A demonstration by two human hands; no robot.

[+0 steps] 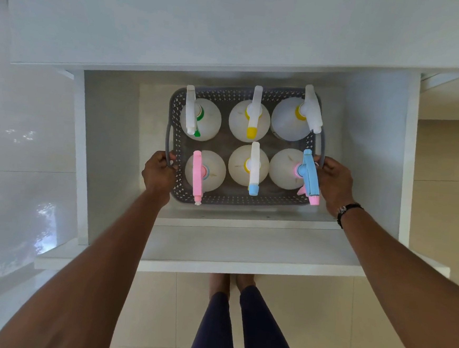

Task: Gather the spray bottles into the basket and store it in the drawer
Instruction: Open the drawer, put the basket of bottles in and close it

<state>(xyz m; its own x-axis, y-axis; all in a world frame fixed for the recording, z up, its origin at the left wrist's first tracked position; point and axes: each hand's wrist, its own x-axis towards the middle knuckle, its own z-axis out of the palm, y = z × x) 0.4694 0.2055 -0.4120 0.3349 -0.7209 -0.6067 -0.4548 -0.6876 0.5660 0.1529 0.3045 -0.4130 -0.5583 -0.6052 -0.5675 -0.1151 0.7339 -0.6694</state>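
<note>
Looking down from the head camera, the person holds a grey perforated basket [241, 201] inside the open white drawer [244, 246], one hand on each side handle. The left hand [159, 173], at the basket's 9 o'clock, has its fingers curled round the left handle loop. The right hand [333, 182], at 3 o'clock, grips the right handle the same way; a dark wristband [347, 212] sits on that wrist. Gripping both ends likely keeps the load level, so the bottles stay upright.

Six spray bottles [250, 120] stand in the basket in two rows of three. In the far row the triggers are tipped green at 11 o'clock, yellow at 12 and white at 1. In the near row stand a pink sprayer [196, 175] at 7 o'clock, a blue-tipped one at 6, and a blue-and-pink one [309, 176] at 5, just beside the right hand. Packed close, they probably brace one another.

Whether the basket already rests on the drawer floor or hangs just above it cannot be told from this angle. By the look of it, gathering is done; what seems left is releasing the handles and pushing the drawer shut. Below, the person's legs stand on pale floor tiles [157, 305].
</note>
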